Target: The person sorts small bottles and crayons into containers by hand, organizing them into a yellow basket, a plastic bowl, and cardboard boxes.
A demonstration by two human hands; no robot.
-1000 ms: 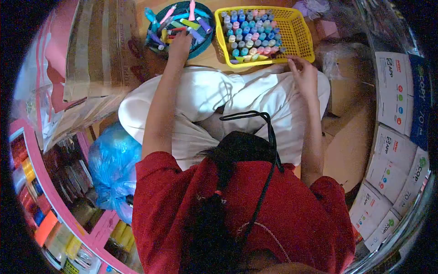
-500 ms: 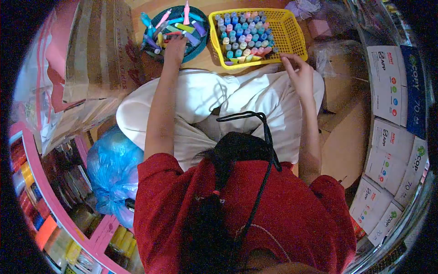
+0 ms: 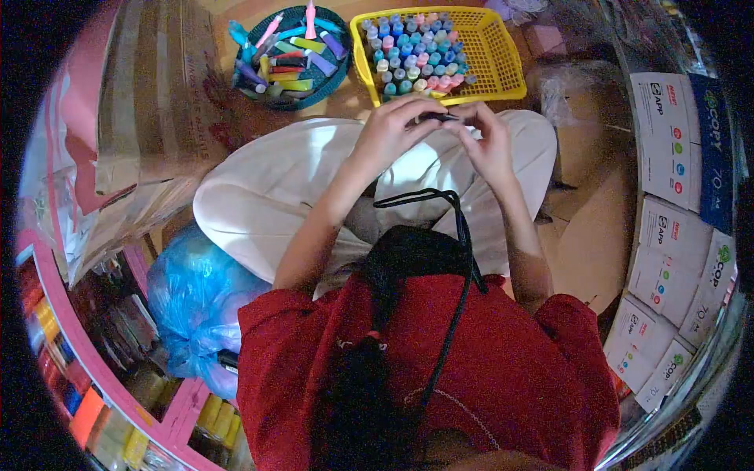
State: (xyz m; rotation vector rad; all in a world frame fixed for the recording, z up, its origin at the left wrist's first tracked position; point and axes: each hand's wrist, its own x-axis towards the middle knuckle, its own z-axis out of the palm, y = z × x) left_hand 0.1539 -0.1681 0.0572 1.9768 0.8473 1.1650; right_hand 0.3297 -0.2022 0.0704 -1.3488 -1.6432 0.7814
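Observation:
My left hand and my right hand meet above my lap, just in front of the yellow basket. Between their fingertips is a small dark tube, held by both hands and partly covered by the fingers. Upright in the yellow plastic basket stand many small tubes with rounded tops, in blue, pink, grey and teal. To its left, a round dark teal basket holds loose tubes lying in different directions, in yellow, purple, red and blue. A pink one points upward there.
A large cardboard box stands on the left, with a knotted blue plastic bag below it. Pink shelving fills the lower left. White paper-ream boxes are stacked at the right, beside flattened cardboard.
My left hand has left the teal basket and moved right to my lap. My right hand has come away from the yellow basket's edge, and both now grip a dark tube.

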